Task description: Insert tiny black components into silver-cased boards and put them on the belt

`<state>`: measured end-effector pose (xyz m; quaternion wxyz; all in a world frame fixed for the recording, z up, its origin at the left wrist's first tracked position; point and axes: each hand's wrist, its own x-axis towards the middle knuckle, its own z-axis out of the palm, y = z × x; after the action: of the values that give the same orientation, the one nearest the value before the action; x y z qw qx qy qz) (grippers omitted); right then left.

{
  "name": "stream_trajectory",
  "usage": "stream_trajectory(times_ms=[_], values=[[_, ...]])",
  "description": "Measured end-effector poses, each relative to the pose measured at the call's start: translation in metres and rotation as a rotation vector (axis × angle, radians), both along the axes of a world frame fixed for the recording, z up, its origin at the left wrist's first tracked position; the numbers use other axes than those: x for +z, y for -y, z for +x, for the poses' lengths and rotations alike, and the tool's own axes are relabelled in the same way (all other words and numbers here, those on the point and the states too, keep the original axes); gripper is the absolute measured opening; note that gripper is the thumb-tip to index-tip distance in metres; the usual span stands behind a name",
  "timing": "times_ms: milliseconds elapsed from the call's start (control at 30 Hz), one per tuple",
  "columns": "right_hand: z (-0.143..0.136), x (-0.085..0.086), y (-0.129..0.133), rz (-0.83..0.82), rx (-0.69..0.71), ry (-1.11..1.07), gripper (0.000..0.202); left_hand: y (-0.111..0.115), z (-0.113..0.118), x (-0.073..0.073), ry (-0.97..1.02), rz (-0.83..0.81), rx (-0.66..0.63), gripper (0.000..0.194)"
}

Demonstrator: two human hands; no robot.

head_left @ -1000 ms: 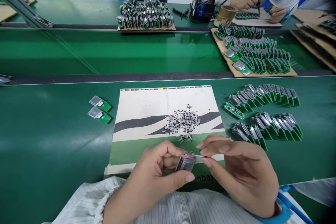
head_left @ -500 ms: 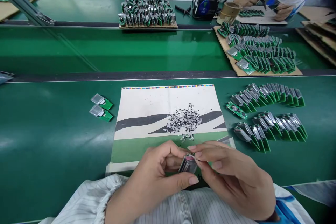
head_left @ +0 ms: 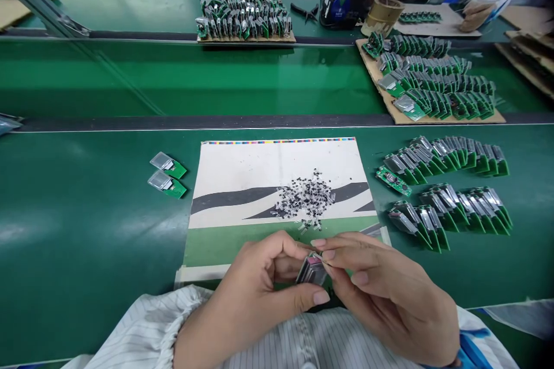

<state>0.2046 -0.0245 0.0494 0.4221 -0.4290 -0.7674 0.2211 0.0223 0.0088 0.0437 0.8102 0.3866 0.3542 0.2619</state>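
My left hand [head_left: 255, 291] is closed round a small circuit board [head_left: 312, 271] with a grey, glossy module on it and a pink patch near its top. The thumb lies along the near side and the fingers are behind. At the board's top edge, the fingertips of my right hand [head_left: 389, 291] are pinched together; whatever they hold there is too small to tell. Just beyond both hands, a pile of tiny black parts with thin metal legs [head_left: 305, 199] lies on a printed sheet [head_left: 238, 164].
Two green boards [head_left: 168, 176] lie at left. Rows of leaning boards [head_left: 448, 207] are at right, beside a single flat board [head_left: 393, 180]. Across the green channel [head_left: 216, 89] are a loaded cardboard tray [head_left: 387, 104], another board stack [head_left: 244, 14], pliers [head_left: 306, 12] and a co-worker's hands [head_left: 475, 16].
My hands keep nearly the same pose on the board, and the view has shifted slightly. Across the bench, one of the co-worker's hands has moved left, towards the black device.
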Motion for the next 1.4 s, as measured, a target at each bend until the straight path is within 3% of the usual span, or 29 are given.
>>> stream_trajectory(times_ms=[300,567,800,1067,1400], values=[[-0.007,0.002,-0.003,0.008,-0.019,-0.024,0.038,0.001,-0.002,0.001,-0.192,0.185,-0.014,0.017],[-0.012,-0.005,0.007,-0.226,-0.055,-0.518,0.053,0.004,-0.004,-0.002,-0.202,0.226,-0.031,0.017],[-0.017,-0.008,0.006,-0.204,-0.115,-0.467,0.042,0.004,-0.004,-0.003,-0.294,0.357,-0.057,0.015],[-0.015,-0.012,0.004,-0.164,-0.075,-0.403,0.034,0.004,-0.004,0.000,-0.457,0.575,-0.035,0.014],[-0.015,-0.013,0.004,-0.166,-0.107,-0.391,0.026,0.005,-0.001,0.003,-0.525,0.767,-0.010,0.017]])
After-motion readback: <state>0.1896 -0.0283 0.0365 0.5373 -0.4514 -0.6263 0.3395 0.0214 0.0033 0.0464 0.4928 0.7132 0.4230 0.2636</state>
